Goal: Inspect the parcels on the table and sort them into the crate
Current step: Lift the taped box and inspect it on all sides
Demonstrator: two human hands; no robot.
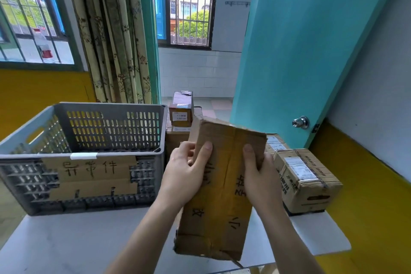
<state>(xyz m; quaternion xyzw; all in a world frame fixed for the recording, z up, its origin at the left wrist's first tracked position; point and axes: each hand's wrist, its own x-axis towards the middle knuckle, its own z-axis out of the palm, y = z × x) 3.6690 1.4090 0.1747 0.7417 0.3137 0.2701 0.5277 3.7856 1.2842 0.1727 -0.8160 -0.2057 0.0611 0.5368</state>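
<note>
White tabletop (66, 240) carries a grey slatted crate (89, 140) at left. Beside it, the left hand (186, 173) and right hand (260, 176) grasp a worn cardboard parcel (220, 196) by its sides, long axis pointing away toward the teal door (300, 51). More boxes (307, 178) sit at right.

The crate (84, 158) sits on the table (66, 240), left. A box (219, 187) is held beside it. More boxes (307, 180) sit right and behind.
</note>
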